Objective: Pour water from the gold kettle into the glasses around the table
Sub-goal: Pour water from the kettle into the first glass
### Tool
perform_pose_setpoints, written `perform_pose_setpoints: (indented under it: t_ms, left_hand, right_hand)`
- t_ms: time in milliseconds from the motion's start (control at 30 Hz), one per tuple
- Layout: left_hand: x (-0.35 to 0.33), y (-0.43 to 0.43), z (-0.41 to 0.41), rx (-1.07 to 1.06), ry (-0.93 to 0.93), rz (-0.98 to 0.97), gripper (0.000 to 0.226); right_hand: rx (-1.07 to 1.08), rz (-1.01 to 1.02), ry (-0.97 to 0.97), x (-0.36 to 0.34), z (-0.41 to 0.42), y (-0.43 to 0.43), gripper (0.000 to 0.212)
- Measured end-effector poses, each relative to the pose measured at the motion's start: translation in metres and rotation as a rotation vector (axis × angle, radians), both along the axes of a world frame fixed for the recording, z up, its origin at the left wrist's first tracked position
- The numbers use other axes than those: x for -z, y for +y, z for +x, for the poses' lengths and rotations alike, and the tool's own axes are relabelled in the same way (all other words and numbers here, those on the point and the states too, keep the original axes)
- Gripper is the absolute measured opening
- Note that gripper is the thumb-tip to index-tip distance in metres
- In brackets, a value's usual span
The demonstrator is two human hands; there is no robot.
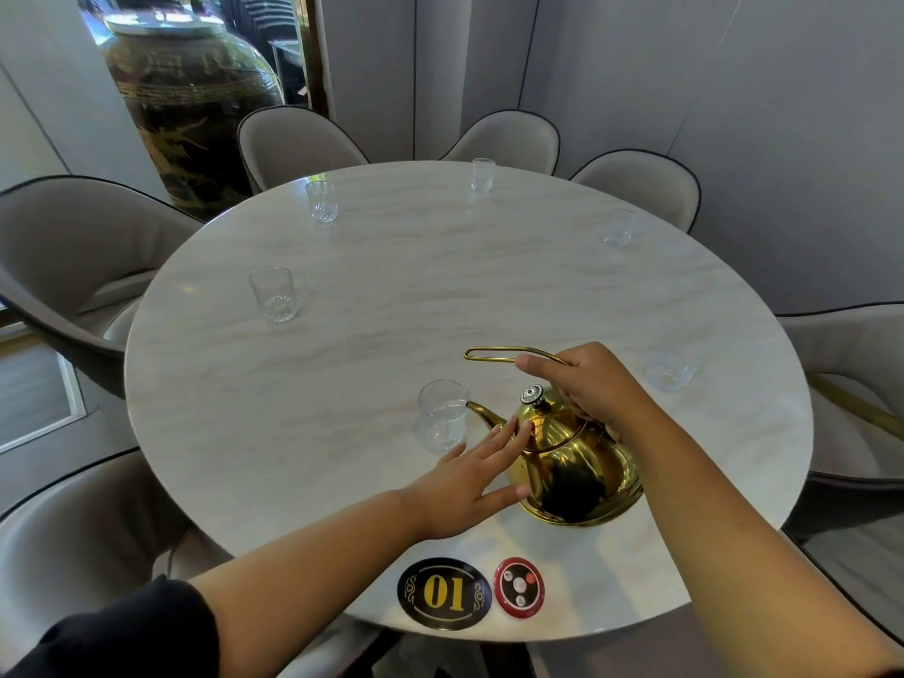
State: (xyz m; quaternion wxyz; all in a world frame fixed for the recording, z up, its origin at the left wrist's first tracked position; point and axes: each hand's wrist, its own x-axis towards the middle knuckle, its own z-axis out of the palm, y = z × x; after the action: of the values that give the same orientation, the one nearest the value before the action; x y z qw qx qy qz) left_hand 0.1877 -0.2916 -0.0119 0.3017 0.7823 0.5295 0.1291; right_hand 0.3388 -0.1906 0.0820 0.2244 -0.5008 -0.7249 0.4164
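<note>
Shiny gold metal kettle (572, 462): near side of the round white marble table (391, 310), spout tip right at the nearest clear glass (440, 415).
Right hand (592, 384): curled tight round the kettle's thin wire handle.
Left hand (469, 477): flat, fingers straight, touching the kettle's side.
Other glasses (272, 293): spread round the table edge.

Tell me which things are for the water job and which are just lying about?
For the job: gold kettle, glass at its spout, five more glasses.
Just lying about: 01 sign, red disc, chairs, big dark jar.
</note>
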Motion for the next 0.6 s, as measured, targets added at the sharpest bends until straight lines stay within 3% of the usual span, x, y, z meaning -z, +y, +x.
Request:
perform_pose_setpoints:
  t_ms: [600]
  left_hand:
    - [-0.0011,0.0005,0.0014,-0.017,-0.004,0.001,0.065]
  right_hand:
    - [-0.03,0.006,-0.035,-0.004,-0.0032,0.0035,0.052]
